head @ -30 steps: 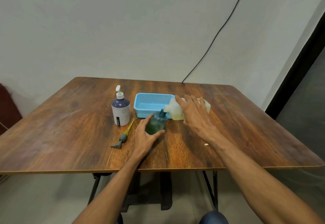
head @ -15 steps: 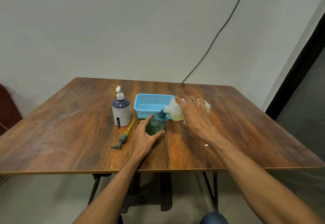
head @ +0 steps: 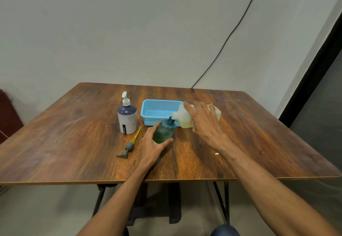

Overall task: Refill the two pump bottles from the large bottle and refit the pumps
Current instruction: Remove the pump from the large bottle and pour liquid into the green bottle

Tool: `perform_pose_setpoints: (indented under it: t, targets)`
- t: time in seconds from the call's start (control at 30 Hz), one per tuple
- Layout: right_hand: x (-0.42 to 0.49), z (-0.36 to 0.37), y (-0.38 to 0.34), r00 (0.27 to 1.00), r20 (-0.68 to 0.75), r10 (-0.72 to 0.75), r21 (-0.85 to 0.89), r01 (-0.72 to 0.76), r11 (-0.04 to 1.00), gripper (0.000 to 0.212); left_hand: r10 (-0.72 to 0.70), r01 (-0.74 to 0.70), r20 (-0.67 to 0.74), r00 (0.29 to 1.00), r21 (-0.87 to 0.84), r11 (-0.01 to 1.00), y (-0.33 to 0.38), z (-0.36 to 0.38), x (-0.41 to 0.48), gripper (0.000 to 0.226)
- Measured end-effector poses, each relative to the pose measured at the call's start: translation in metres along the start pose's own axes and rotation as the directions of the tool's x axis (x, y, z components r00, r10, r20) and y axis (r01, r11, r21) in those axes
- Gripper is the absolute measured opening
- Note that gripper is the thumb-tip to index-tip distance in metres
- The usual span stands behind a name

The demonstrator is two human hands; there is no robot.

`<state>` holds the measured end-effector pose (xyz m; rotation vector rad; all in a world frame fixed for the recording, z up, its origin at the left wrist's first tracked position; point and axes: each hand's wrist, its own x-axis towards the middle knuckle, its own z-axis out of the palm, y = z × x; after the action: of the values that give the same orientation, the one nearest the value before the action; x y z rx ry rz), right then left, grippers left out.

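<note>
Green pump bottle stands on the worktop, left hand wrapped around it against tipping, while right hand grips the tilted large bottle, spout at its neck for pouring.

a brown wood-grain bench on dark folding legs carries everything. on it stand a white pump bottle with its pump fitted, a light blue mesh basket just right of it, and a round green bottle in front of the basket. a loose grey pump with a yellow-green tube lies flat near the white bottle, and a small white scrap lies further right.
</note>
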<state>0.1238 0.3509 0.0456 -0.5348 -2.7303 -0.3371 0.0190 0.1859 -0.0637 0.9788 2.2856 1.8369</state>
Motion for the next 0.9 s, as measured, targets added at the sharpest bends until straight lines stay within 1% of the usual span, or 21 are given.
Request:
perform_pose_setpoints:
  t: [0.53, 0.7, 0.9]
  targets:
    - [-0.0009, 0.0003, 0.0000, 1.000, 0.004, 0.005, 0.019, -0.005, 1.000, 0.096, -0.003, 0.003, -0.009, 1.000, 0.012, 1.000, -0.0050, 0.0018, 0.0016, 0.083]
    - [-0.0013, 0.0008, 0.0004, 1.000, -0.012, -0.003, 0.009, 0.003, 1.000, 0.094, 0.027, -0.027, -0.011, 1.000, 0.001, 1.000, -0.0026, 0.0014, 0.0008, 0.080]
    - [-0.0016, 0.0001, 0.0009, 1.000, -0.005, -0.001, 0.006, 0.001, 1.000, 0.096, 0.027, -0.027, -0.016, 1.000, -0.002, 1.000, -0.0001, 0.0012, -0.0003, 0.080]
